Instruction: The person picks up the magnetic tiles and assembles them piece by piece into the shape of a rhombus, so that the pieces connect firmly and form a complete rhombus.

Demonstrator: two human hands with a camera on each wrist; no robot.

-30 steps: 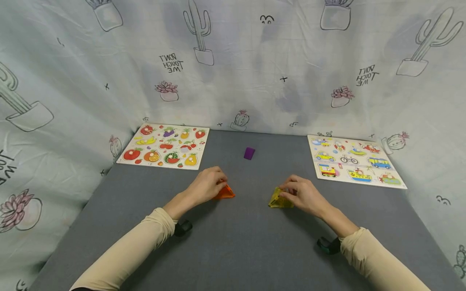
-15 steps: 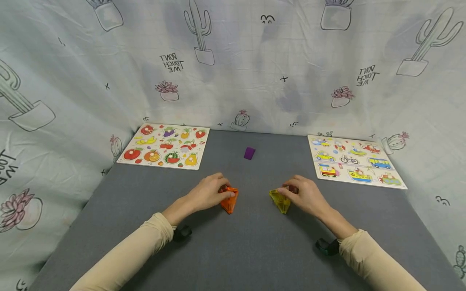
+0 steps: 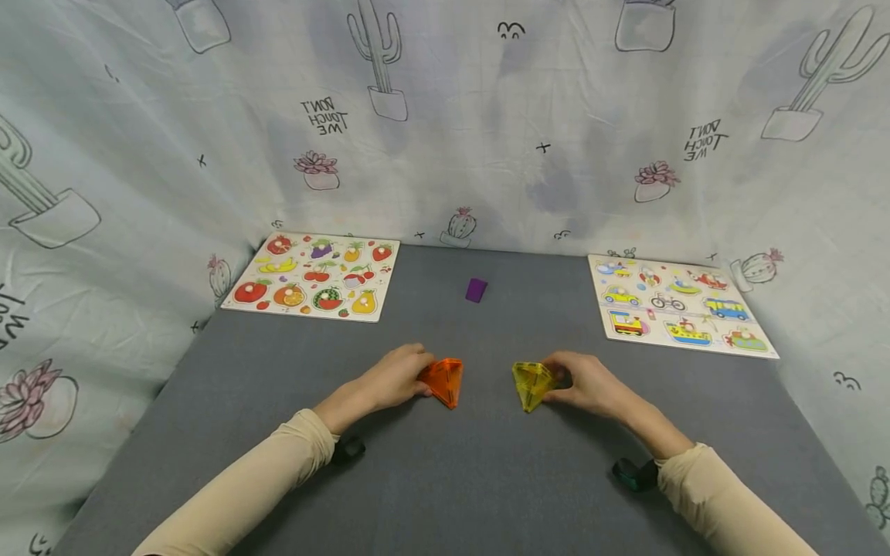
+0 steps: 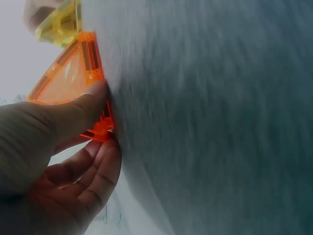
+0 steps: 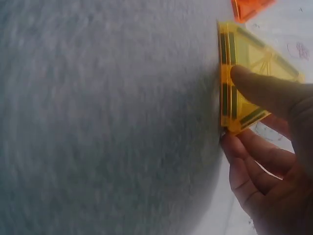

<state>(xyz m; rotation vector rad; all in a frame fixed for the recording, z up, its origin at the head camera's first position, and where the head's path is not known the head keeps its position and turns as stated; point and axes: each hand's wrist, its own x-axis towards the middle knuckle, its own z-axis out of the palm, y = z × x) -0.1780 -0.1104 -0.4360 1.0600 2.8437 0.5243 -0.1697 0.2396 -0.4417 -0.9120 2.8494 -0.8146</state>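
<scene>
My left hand grips an orange see-through pyramid made of magnetic tiles, its thumb across the near side. In the left wrist view the dark magnet strips along the edges of the orange pyramid show, and its base is right at the table surface. Opposite, my right hand holds a matching yellow pyramid between thumb and fingers. From the right wrist view, the thumb presses on the lower edge of the yellow pyramid. A gap of grey table separates the two pyramids.
A small purple piece lies farther back on the grey table. At the back left is a fruit puzzle board, at the back right a vehicle puzzle board. A patterned cloth surrounds the table's back and sides.
Both pyramids have been turned in the hands, so their points now face toward me. The orange pyramid has shifted slightly right, and more of both shows outside the fingers.
</scene>
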